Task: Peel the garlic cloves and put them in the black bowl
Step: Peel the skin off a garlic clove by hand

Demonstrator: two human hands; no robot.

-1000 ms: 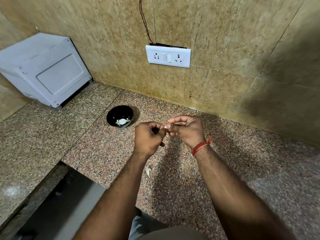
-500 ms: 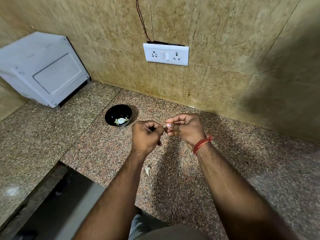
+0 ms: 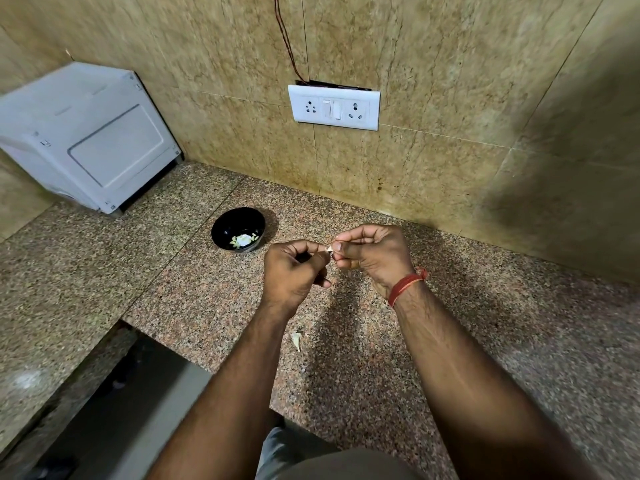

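Little has changed over the last second: left hand point(image 3: 294, 270) and right hand point(image 3: 374, 254) still pinch one garlic clove point(image 3: 330, 248) between them, peeling unfinished, above mid-tabletop, near the black bowl point(image 3: 238, 230).

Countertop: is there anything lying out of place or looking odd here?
One pale garlic scrap lies loose on the granite countertop, outside the black bowl. On the wall, thin wires run exposed into the socket plate, with a dark gap along its top edge.
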